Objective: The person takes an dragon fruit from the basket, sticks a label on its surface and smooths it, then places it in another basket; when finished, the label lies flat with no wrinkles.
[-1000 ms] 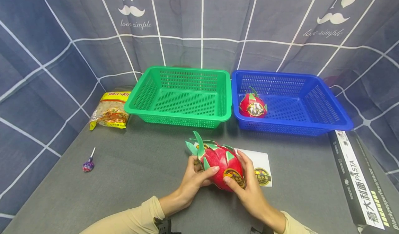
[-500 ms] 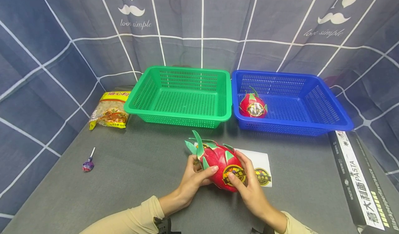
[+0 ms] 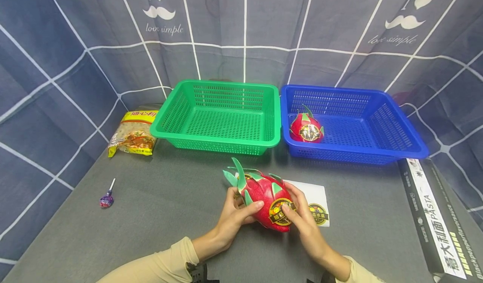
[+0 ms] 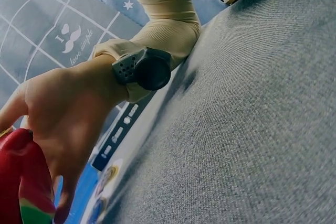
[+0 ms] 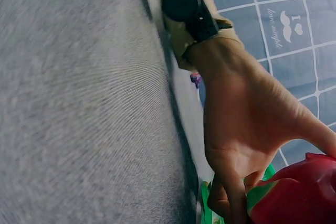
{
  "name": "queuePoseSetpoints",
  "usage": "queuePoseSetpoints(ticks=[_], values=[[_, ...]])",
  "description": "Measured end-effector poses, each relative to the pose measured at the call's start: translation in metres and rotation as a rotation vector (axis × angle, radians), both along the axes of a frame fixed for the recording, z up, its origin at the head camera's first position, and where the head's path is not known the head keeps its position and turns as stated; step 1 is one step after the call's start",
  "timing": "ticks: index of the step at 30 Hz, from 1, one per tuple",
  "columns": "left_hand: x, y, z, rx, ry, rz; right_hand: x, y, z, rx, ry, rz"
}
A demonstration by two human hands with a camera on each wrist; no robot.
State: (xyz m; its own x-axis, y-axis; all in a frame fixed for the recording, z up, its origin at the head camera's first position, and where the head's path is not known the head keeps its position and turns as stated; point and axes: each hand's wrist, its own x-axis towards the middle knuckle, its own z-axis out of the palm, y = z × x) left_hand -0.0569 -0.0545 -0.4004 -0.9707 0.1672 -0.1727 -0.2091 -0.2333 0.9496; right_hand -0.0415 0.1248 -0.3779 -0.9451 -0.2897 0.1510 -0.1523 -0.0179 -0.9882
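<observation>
A red dragon fruit with green scales lies low over the grey table between both hands. My left hand grips its leafy left end, thumb across the front and fingers mostly hidden behind. My right hand holds the right end, its thumb on a round black-and-gold sticker on the skin. Behind the fruit, partly covered, lies a white sticker sheet bearing a matching sticker. The left wrist view shows the right hand beside the fruit; the right wrist view shows the left hand.
At the back stand a green basket and a blue basket with another stickered dragon fruit in it. A yellow macaroni bag and a lollipop lie on the left. Black pasta boxes line the right edge.
My right thumb has slid across the sticker from its lower left to its right side, and more of the sticker shows. The left hand has stayed almost still.
</observation>
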Motion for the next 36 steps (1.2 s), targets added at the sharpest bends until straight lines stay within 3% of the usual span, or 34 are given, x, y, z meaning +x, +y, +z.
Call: queuePoseSetpoints(ticks=[5, 11, 16, 21, 28, 31, 36], values=[[0.001, -0.001, 0.001, -0.007, 0.048, -0.009, -0.002, 0.003, 0.002, -0.056, -0.059, 0.038], [-0.005, -0.002, -0.011, -0.001, -0.018, -0.005, -0.005, 0.006, 0.001, -0.120, -0.098, 0.072], [-0.007, -0.002, -0.015, 0.003, -0.008, -0.007, -0.007, 0.009, 0.000, -0.152, -0.091, 0.105], [-0.005, -0.004, -0.011, 0.015, 0.003, -0.030, -0.014, 0.015, 0.000, -0.241, -0.105, 0.193], [0.000, -0.004, 0.001, 0.053, 0.003, -0.118, -0.029, 0.030, -0.004, -0.354, -0.261, 0.413], [0.002, -0.003, 0.005, 0.060, 0.007, -0.140, -0.032, 0.033, -0.003, -0.363, -0.319, 0.480], [0.003, -0.003, 0.008, 0.056, 0.007, -0.159, -0.035, 0.038, 0.001, -0.316, -0.364, 0.525]])
